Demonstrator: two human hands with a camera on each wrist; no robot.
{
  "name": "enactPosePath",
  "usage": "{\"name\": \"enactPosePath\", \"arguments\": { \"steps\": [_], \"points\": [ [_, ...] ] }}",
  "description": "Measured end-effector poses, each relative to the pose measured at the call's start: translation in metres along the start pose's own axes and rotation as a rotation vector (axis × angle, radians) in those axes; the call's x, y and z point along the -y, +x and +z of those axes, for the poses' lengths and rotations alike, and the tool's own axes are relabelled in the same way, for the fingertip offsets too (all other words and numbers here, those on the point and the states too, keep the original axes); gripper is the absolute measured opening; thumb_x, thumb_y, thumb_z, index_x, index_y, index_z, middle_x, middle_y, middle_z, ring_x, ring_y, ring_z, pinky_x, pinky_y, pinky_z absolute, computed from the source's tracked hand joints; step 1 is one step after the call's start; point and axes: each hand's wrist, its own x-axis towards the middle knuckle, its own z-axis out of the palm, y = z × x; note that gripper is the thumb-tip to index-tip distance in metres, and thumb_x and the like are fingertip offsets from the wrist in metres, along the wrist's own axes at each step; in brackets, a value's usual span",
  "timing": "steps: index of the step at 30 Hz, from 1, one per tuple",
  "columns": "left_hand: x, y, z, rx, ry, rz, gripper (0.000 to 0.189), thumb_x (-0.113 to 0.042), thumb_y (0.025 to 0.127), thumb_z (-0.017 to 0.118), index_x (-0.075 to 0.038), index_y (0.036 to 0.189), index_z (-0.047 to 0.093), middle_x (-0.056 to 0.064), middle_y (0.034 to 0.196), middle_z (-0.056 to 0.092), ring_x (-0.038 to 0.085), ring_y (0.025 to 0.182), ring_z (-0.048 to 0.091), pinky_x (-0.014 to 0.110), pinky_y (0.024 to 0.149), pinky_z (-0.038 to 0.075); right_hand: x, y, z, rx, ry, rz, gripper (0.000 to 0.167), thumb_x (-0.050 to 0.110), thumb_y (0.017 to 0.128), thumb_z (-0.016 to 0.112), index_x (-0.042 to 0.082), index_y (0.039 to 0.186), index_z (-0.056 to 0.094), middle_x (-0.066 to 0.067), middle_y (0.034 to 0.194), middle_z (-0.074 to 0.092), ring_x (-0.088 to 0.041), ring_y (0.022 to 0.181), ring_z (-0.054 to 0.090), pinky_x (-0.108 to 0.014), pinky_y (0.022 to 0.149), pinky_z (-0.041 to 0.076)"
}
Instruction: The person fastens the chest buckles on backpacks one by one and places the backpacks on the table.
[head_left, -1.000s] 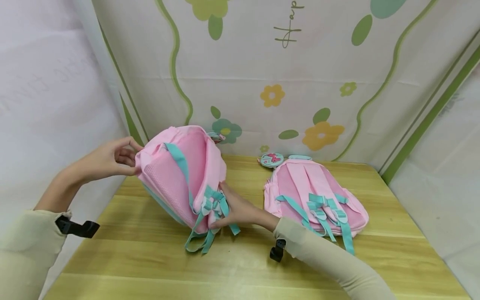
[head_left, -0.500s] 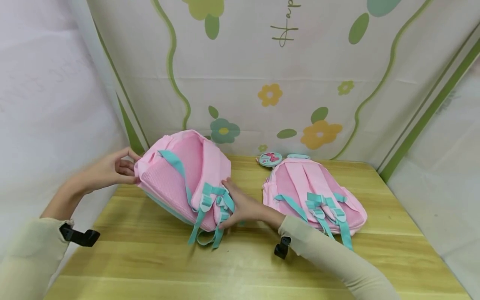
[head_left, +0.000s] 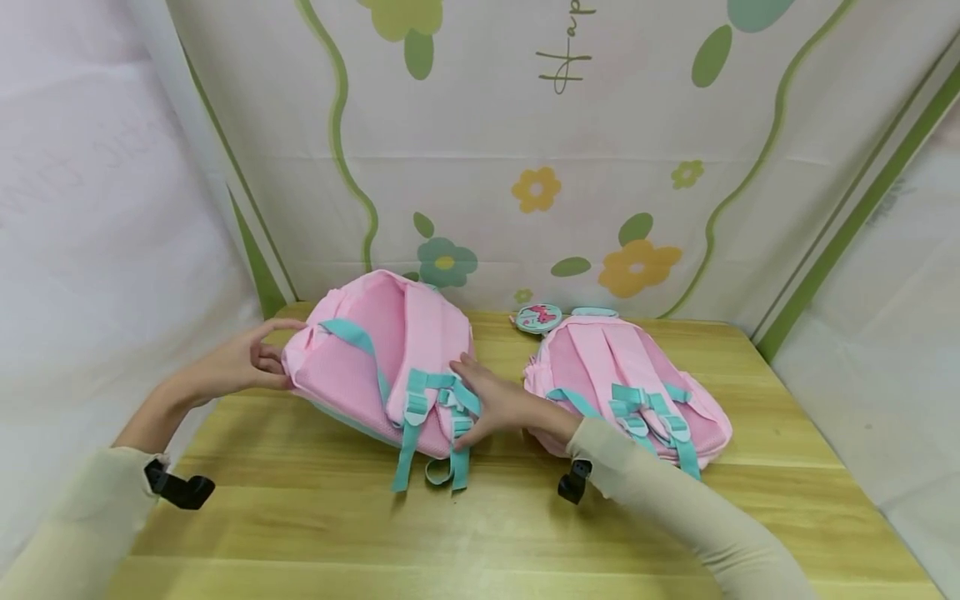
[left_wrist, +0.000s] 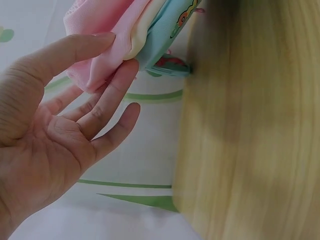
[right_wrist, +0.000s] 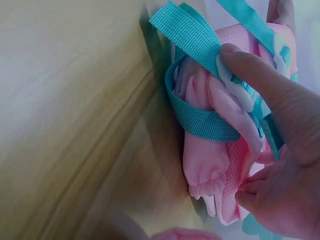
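Holding a pink backpack [head_left: 390, 321] tilted over the wooden table [head_left: 322, 521], the left hand [head_left: 232, 362] pinches one corner between thumb and fingertips, while the right hand [head_left: 495, 404] grips the opposite side, its thumb upon the turquoise straps [head_left: 407, 458]. Because the left pinch takes only little soft cloth, this corner could slip and drop; the hanging strap ends might also become trapped under the bag.

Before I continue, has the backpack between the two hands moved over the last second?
Yes. Judged against the printed teal flower in the head view, the held backpack has shifted rightward, and its top edge sits lower.
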Motion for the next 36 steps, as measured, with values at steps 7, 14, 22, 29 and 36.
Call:
{"name": "enactPosePath", "arguments": {
  "steps": [7, 14, 22, 29, 36],
  "points": [
    [0.012, 0.006, 0.009, 0.057, -0.021, -0.026, 0.077, 0.001, 0.093, 0.070, -0.004, 0.153, 0.023, 0.006, 0.107, 0.074, 0.016, 0.095, 0.074, 0.028, 0.083, 0.060, -0.005, -0.007, -0.008, 0.016, -0.048, 0.016, 0.127, 0.045, 0.070, 0.093, 0.014, 0.165, 0.015, -0.010, 0.173, 0.003, -0.028, 0.160, 0.009, -0.049, 0.125, 0.025],
    [0.020, 0.009, 0.021, 0.086, -0.026, -0.073, 0.081, -0.002, 0.089, 0.076, 0.004, 0.151, 0.024, 0.023, 0.126, 0.059, 0.016, 0.105, 0.070, 0.033, 0.085, 0.060, -0.008, -0.016, -0.018, 0.042, -0.100, 0.000, 0.123, 0.044, 0.071, 0.093, 0.011, 0.164, 0.019, -0.013, 0.172, 0.006, -0.030, 0.159, 0.012, -0.049, 0.124, 0.028],
    [0.029, 0.017, 0.038, 0.129, 0.006, -0.149, 0.088, -0.011, 0.084, 0.083, 0.003, 0.150, 0.027, 0.030, 0.135, 0.051, 0.028, 0.114, 0.066, 0.032, 0.087, 0.059, -0.014, -0.027, -0.026, 0.098, -0.082, 0.029, 0.121, 0.041, 0.072, 0.093, 0.009, 0.163, 0.020, -0.015, 0.172, 0.003, -0.034, 0.158, 0.013, -0.052, 0.124, 0.026],
    [0.038, 0.024, 0.059, 0.192, -0.002, -0.207, 0.099, -0.010, 0.080, 0.085, 0.000, 0.153, 0.020, 0.030, 0.133, 0.049, 0.028, 0.109, 0.065, 0.034, 0.084, 0.058, -0.020, -0.036, -0.031, 0.147, -0.084, 0.025, 0.118, 0.040, 0.072, 0.093, 0.007, 0.162, 0.024, -0.016, 0.172, 0.007, -0.035, 0.158, 0.013, -0.052, 0.125, 0.024],
    [0.041, 0.029, 0.068, 0.186, 0.076, -0.176, 0.096, -0.013, 0.077, 0.087, 0.001, 0.152, 0.027, 0.028, 0.135, 0.051, 0.034, 0.117, 0.061, 0.038, 0.092, 0.053, -0.020, -0.044, -0.036, 0.158, -0.094, 0.016, 0.117, 0.040, 0.073, 0.092, 0.004, 0.161, 0.024, -0.017, 0.171, 0.008, -0.035, 0.158, 0.015, -0.054, 0.125, 0.024]
  ]
}}
